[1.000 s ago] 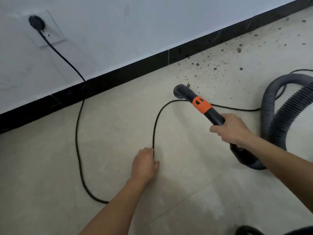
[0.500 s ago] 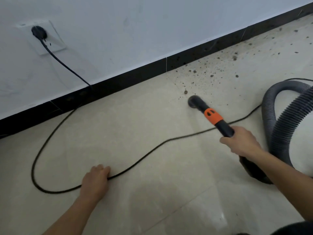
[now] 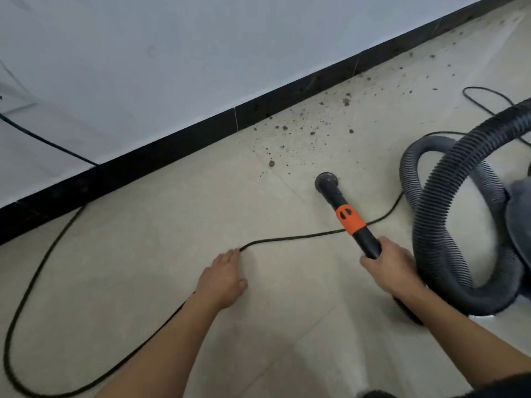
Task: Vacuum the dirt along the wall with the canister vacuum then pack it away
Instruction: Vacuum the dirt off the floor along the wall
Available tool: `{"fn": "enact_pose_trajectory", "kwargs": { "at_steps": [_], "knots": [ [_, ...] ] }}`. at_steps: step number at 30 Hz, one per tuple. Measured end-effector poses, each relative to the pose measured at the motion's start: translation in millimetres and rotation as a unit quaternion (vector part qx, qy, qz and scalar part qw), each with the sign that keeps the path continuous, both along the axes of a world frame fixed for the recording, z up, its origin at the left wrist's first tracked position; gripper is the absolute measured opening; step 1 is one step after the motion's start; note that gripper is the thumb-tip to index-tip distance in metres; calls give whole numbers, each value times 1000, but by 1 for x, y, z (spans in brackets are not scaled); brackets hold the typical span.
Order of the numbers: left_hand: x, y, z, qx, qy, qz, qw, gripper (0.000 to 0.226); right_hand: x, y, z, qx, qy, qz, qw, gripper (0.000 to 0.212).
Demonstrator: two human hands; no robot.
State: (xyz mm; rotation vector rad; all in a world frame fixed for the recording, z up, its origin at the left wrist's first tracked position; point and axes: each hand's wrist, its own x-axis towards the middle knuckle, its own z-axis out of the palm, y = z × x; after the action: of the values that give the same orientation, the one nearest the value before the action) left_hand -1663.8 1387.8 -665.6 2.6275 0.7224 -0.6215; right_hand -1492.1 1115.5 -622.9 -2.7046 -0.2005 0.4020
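My right hand [image 3: 388, 265] grips the black vacuum wand [image 3: 369, 242] just below its orange band [image 3: 351, 219]. The round nozzle [image 3: 327, 182] is down on the tile, a short way in front of the dirt [image 3: 287, 133] scattered along the black baseboard [image 3: 172, 145]. My left hand [image 3: 222, 278] lies flat on the floor over the black power cord [image 3: 287, 238], which comes out at the fingertips and at the wrist. The ribbed grey hose [image 3: 436, 225] loops on the right toward the canister [image 3: 520, 216] at the frame edge.
The cord makes a wide loop [image 3: 31, 282] on the left floor and rises up the white wall [image 3: 43, 140]. It also passes under the wand and trails behind the hose [image 3: 488, 96]. Beige tiles lie between me and the baseboard.
My left hand has dragged the cord away from the nozzle, flattening its loop toward me. The nozzle has pulled back a little from the wall. The wall socket has left the view.
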Motion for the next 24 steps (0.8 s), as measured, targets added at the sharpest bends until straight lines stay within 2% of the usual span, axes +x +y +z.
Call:
{"fn": "enact_pose_trajectory", "kwargs": {
  "at_steps": [2, 4, 6, 10, 16, 21, 24],
  "knots": [
    [11, -4, 0, -5, 9, -7, 1000, 78, 14, -9, 0, 69, 13, -75, 995, 21],
    [24, -8, 1, 1, 26, -14, 1000, 77, 17, -10, -2, 84, 21, -89, 992, 23],
    [40, -10, 2, 8, 44, -14, 999, 76, 10, -8, -4, 52, 35, -41, 997, 21],
    [67, -12, 4, -5, 76, 5, 997, 73, 0, 2, -4, -41, 45, 128, 990, 21],
    [72, 10, 1, -9, 53, 20, 998, 61, 27, 45, 0, 0, 29, 93, 995, 30],
    [80, 57, -10, 29, -23, 63, 997, 51, 7, 81, -10, -68, -1, 255, 964, 34],
    [86, 98, -23, 85, -33, 63, 994, 57, 20, 102, -9, -81, -19, 267, 960, 31]
  ]
}}
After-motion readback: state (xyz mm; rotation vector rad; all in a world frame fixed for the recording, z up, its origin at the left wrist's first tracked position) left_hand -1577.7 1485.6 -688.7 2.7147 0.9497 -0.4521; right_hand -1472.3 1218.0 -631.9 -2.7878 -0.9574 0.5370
